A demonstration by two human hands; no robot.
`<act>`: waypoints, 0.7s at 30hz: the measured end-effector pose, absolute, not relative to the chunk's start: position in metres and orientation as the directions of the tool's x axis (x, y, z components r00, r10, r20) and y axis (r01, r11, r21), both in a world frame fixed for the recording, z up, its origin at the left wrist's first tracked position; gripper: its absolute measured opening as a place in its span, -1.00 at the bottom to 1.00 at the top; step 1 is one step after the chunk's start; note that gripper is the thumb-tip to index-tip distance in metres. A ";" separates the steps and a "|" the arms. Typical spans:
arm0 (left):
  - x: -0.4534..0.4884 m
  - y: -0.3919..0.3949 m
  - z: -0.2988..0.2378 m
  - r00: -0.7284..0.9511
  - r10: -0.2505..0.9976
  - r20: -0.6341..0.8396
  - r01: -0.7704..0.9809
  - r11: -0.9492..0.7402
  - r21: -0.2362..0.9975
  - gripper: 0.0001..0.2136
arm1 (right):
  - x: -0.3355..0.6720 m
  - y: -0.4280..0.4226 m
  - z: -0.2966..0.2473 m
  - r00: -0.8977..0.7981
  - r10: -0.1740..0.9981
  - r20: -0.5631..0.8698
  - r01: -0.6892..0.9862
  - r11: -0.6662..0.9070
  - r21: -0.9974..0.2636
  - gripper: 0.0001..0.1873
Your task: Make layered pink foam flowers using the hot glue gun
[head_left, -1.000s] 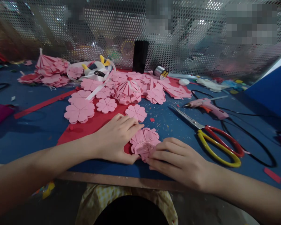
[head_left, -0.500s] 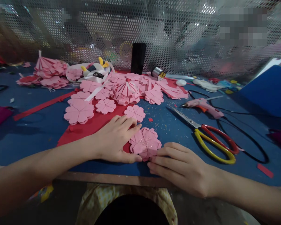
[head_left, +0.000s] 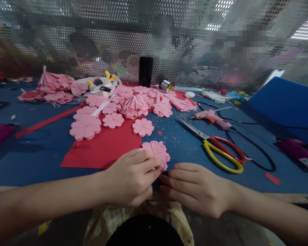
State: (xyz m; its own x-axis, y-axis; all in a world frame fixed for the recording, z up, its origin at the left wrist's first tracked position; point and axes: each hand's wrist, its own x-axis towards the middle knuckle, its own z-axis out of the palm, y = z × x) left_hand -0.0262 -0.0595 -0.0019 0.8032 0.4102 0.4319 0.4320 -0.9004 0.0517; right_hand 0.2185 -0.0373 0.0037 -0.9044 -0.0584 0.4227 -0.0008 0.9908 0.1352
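Note:
A pink paper flower [head_left: 159,150] with layered, folded petals lies on the blue table near its front edge. My left hand [head_left: 133,176] is closed with its fingers curled over the flower's front left side, covering part of it. What lies between these fingertips is hidden. Just right of the flower's front edge, my right hand [head_left: 195,186] has its fingers bent and pressed together, tips close to the left fingers. Its thumb is out of sight, so any held thing cannot be made out. Behind the left hand lies a red paper sheet [head_left: 100,150].
Scissors [head_left: 205,138] with red and yellow handles and a pink glue gun [head_left: 213,118] with its cord lie right. Behind are pink paper flowers [head_left: 86,127], a folded pink paper piece [head_left: 135,104], a wire spool [head_left: 166,86] and a black phone [head_left: 145,71] against perforated metal.
My left hand has drawn back toward the table edge and curled its fingers, uncovering more red paper. My right hand has come slightly away from the flower. The view has shifted a little.

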 end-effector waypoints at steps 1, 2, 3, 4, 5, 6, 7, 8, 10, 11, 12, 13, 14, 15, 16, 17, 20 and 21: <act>-0.026 -0.060 -0.004 0.804 0.418 0.422 0.438 -0.897 0.054 -0.74 | 0.219 -0.038 0.003 -0.903 -0.074 0.422 -0.012 0.989 0.147 -0.70; -0.026 -0.061 -0.006 0.804 0.425 0.416 0.444 -0.895 0.056 -0.75 | 0.219 -0.038 0.002 -0.906 -0.082 0.415 -0.018 0.988 0.155 -0.70; -0.025 -0.062 -0.007 0.802 0.431 0.414 0.451 -0.891 0.054 -0.75 | 0.219 -0.039 0.002 -0.912 -0.086 0.402 -0.022 0.987 0.161 -0.70; -0.025 -0.062 -0.009 0.799 0.436 0.415 0.458 -0.887 0.049 -0.76 | 0.219 -0.040 0.001 -0.918 -0.084 0.389 -0.021 0.986 0.164 -0.71; -0.025 -0.062 -0.009 0.799 0.434 0.416 0.461 -0.887 0.040 -0.76 | 0.218 -0.040 0.001 -0.923 -0.081 0.375 -0.020 0.986 0.165 -0.73; -0.026 -0.063 -0.010 0.804 0.426 0.415 0.458 -0.889 0.027 -0.78 | 0.218 -0.041 0.001 -0.929 -0.079 0.361 -0.021 0.986 0.163 -0.76; -0.026 -0.063 -0.010 0.809 0.417 0.413 0.453 -0.892 0.013 -0.80 | 0.218 -0.041 0.002 -0.935 -0.082 0.344 -0.028 0.987 0.158 -0.79; -0.026 -0.063 -0.010 0.817 0.404 0.410 0.444 -0.896 -0.002 -0.82 | 0.218 -0.041 0.004 -0.940 -0.097 0.327 -0.050 0.988 0.148 -0.80; -0.025 -0.063 -0.010 0.835 0.366 0.410 0.417 -0.908 -0.038 -0.86 | 0.220 -0.035 0.011 -0.935 -0.137 0.327 -0.111 0.989 0.097 -0.76; -0.024 -0.063 -0.009 0.846 0.343 0.409 0.401 -0.914 -0.063 -0.86 | 0.220 -0.029 0.016 -0.924 -0.144 0.354 -0.131 0.989 0.062 -0.73; -0.023 -0.064 -0.008 0.858 0.319 0.404 0.385 -0.918 -0.094 -0.87 | 0.221 -0.020 0.022 -0.910 -0.124 0.396 -0.127 0.992 0.018 -0.71; -0.021 -0.065 -0.007 0.872 0.292 0.393 0.368 -0.920 -0.132 -0.87 | 0.222 -0.008 0.028 -0.894 -0.051 0.446 -0.070 0.997 -0.027 -0.71; -0.018 -0.066 -0.006 0.887 0.266 0.377 0.350 -0.920 -0.175 -0.87 | 0.222 0.007 0.033 -0.868 0.046 0.495 0.008 0.997 -0.079 -0.74; -0.015 -0.068 -0.004 0.901 0.242 0.361 0.333 -0.918 -0.217 -0.86 | 0.221 0.025 0.038 -0.841 0.222 0.494 0.174 0.974 -0.142 -0.76; -0.011 -0.070 -0.002 0.912 0.222 0.344 0.319 -0.913 -0.255 -0.85 | 0.219 0.044 0.042 -0.771 0.412 0.485 0.377 0.910 -0.175 -0.77; -0.008 -0.072 0.000 0.922 0.204 0.329 0.305 -0.906 -0.293 -0.83 | 0.217 0.065 0.045 -0.694 0.573 0.436 0.565 0.809 -0.162 -0.75; 0.002 -0.079 0.003 0.952 0.166 0.259 0.265 -0.871 -0.414 -0.73 | 0.205 0.124 0.048 -0.578 0.797 0.177 0.795 0.599 -0.100 -0.63; 0.004 -0.081 0.002 0.961 0.151 0.232 0.245 -0.853 -0.460 -0.70 | 0.201 0.140 0.047 -0.582 0.802 0.138 0.796 0.596 -0.106 -0.63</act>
State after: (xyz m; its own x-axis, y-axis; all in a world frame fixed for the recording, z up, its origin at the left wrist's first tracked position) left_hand 0.0042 -0.0808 0.0025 0.9610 0.1508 0.2317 0.2448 -0.8534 -0.4602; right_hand 0.2014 0.1400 0.0473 -0.5818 0.8016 0.1379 0.7960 0.5959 -0.1057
